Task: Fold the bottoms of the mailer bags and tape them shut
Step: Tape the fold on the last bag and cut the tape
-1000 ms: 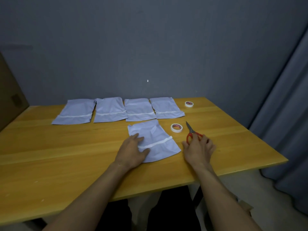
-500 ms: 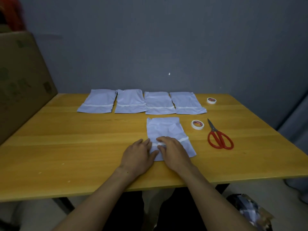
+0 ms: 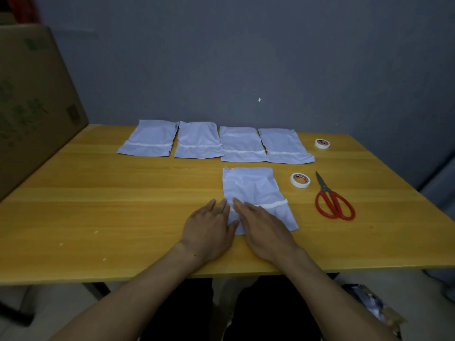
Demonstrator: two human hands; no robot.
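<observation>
A pale blue mailer bag point(image 3: 253, 188) lies flat on the wooden table point(image 3: 98, 205) in front of me, with a white tape strip across its lower part. My left hand point(image 3: 209, 227) rests flat on the bag's left lower edge, fingers straight. My right hand point(image 3: 261, 230) presses flat on the bag's lower half beside it. Several more mailer bags point(image 3: 197, 141) with white strips lie in a row at the back. A white tape roll point(image 3: 300, 180) sits right of the bag, and red-handled scissors point(image 3: 332, 203) lie further right.
A second tape roll point(image 3: 322, 143) lies at the back right near the wall. A large cardboard box point(image 3: 32, 102) stands against the table's left side. A grey wall runs behind the table. A crumpled packet point(image 3: 369, 303) lies on the floor at the lower right.
My right hand left the scissors and came onto the bag next to my left hand. The bag now lies straighter, and both hands have stayed flat on it since half a second ago.
</observation>
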